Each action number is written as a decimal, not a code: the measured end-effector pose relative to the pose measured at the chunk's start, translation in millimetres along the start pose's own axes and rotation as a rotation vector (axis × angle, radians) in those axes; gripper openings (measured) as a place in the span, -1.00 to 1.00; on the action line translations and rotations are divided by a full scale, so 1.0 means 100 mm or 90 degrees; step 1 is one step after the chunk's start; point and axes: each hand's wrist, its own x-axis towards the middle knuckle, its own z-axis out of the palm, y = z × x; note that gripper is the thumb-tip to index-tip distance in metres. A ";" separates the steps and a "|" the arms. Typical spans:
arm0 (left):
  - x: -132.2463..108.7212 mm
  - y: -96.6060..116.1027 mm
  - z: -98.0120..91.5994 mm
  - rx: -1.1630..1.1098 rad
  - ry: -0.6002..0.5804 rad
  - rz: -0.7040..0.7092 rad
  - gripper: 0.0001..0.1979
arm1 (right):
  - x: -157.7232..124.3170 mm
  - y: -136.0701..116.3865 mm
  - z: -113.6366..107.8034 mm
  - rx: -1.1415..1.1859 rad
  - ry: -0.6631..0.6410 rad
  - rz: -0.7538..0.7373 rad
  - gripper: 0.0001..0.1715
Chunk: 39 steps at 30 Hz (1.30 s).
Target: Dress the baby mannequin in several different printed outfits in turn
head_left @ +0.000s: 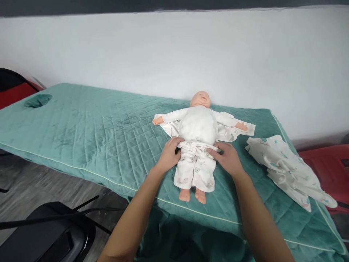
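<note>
A baby doll (200, 123) lies on its back on a green quilted bed, head away from me and arms spread. Its white padded torso shows, while an opened printed top (228, 135) lies spread out under its arms. Printed baby pants (194, 167) cover the legs, with bare feet sticking out below. At the waistband's left side, my left hand (172, 152) has its fingers closed on the cloth. My right hand (228, 157) grips the waistband at the opposite side, thumb over the fabric. The fingertips of both hands are partly hidden by the pants.
Rumpled printed baby clothing (289, 169) lies on the bed (109, 123) to the right. A face hole (38, 101) is at the bed's far left. Behind stands a white wall (136, 54). Red chairs (327, 167) flank the bed, and a black chair (49, 233) is at lower left.
</note>
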 end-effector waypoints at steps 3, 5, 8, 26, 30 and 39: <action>0.01 -0.01 0.01 0.015 0.007 0.012 -0.62 | -0.03 -0.05 0.02 0.075 -0.009 0.026 -0.61; 0.03 -0.02 0.02 0.032 0.021 0.015 -0.64 | -0.06 -0.08 0.03 0.143 -0.035 0.041 -0.61; 0.12 -0.04 0.04 0.049 0.044 0.031 -0.65 | -0.07 -0.10 0.05 0.221 -0.037 0.058 -0.42; -0.01 0.11 0.02 0.040 0.057 0.023 -0.75 | 0.10 -0.07 0.26 -0.050 0.132 -0.034 -0.86; -0.14 0.18 0.04 0.008 0.069 0.012 -0.76 | 0.09 -0.09 0.27 -0.102 0.140 -0.036 -0.92; 0.06 0.05 0.11 0.056 0.052 0.010 -0.69 | -0.17 -0.23 0.10 0.053 0.022 0.056 -0.86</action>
